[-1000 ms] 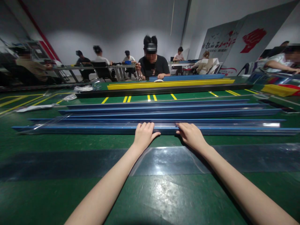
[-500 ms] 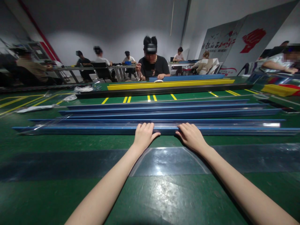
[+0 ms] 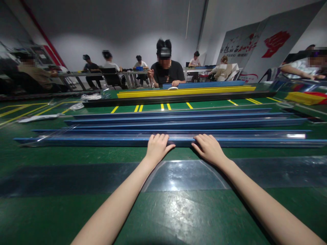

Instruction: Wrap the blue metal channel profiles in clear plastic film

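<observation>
A long blue channel-shaped strip (image 3: 182, 143) lies crosswise on the green table (image 3: 168, 217). My left hand (image 3: 158, 146) grips its near wall left of centre, fingers over the top edge and thumb along the front face. To the right, my right hand (image 3: 208, 146) holds the same wall in the same way, its thumb pointing inward. A gap of bare blue wall shows between the two thumbs. The fingertips inside the channel are hidden. Under my forearms a clear plastic sheet (image 3: 176, 175) lies flat on the table.
Behind it lie more blue channels (image 3: 178, 123), then a black strip (image 3: 178, 98) and a yellow strip (image 3: 189, 91). Clear film (image 3: 55, 135) crosses the blue channels at left. A person in black (image 3: 167, 73) sits opposite. Yellow and red trays (image 3: 304, 98) stand at right.
My hands and the blue strip look the same as before. At far right, a person's arm has shifted slightly left.
</observation>
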A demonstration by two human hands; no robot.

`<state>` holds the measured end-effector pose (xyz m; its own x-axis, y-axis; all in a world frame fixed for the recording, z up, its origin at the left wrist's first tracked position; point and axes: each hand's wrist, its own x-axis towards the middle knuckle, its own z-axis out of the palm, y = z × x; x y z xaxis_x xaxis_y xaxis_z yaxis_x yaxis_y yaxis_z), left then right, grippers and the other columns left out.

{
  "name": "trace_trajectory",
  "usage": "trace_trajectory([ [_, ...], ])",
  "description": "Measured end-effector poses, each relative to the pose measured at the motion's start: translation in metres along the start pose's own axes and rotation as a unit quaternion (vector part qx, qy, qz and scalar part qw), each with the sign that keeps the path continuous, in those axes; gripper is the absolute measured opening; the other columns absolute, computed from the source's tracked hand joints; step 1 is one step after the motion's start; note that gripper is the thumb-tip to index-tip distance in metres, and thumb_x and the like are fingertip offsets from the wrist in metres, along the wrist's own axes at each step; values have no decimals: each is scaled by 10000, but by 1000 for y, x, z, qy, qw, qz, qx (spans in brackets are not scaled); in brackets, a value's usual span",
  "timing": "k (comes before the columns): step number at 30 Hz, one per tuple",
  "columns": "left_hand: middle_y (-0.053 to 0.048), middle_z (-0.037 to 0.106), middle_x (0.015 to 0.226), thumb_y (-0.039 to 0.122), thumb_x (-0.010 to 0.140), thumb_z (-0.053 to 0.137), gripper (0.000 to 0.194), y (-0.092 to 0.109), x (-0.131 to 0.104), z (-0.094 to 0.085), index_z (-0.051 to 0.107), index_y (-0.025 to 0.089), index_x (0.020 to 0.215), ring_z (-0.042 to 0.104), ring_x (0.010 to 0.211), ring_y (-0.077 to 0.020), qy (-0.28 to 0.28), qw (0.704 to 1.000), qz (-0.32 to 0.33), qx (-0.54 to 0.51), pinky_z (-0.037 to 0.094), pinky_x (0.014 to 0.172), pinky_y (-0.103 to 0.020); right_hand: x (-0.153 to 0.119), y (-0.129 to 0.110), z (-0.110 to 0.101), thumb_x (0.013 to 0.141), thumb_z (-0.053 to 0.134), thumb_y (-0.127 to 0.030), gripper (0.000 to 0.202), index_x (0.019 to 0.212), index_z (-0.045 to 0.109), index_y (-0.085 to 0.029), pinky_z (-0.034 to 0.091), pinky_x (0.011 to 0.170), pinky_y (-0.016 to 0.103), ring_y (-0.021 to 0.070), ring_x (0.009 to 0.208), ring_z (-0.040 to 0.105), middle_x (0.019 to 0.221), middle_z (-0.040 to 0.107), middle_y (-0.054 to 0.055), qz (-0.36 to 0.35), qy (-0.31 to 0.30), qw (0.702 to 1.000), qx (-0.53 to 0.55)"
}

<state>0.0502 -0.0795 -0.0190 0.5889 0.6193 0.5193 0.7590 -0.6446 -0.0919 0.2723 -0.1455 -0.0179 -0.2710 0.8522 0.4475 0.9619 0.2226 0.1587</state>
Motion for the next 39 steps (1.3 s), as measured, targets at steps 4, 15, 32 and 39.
trace_trajectory([
  [4,-63,629,856,520,809,470,364,0,0,0,571,177,873,528,811,-212,0,1000,3,0,306,697,-329,0,0,-1,902,303,-366,323,900,555,-163,271,664,307,197,783,490,845,607,79,-2,-2,1000,-2],
  [15,-74,633,995,477,802,516,329,-1,0,2,572,172,911,521,942,-211,13,999,9,-36,329,733,-330,0,0,-1,903,303,-366,326,905,553,-157,271,674,308,199,789,491,841,605,78,-2,-4,1000,-5],
  [32,-56,655,951,496,799,510,348,0,-1,2,573,167,893,559,871,-208,13,1000,7,-10,324,713,-324,0,0,0,901,310,-367,315,895,550,-162,258,666,304,197,775,480,845,605,81,-4,5,1000,0],
  [39,-58,651,942,499,801,505,359,0,0,3,571,162,903,551,866,-213,15,1000,9,-7,316,705,-323,0,-1,-1,901,312,-367,312,897,547,-162,259,670,305,198,780,479,843,604,78,-2,3,1000,0],
])
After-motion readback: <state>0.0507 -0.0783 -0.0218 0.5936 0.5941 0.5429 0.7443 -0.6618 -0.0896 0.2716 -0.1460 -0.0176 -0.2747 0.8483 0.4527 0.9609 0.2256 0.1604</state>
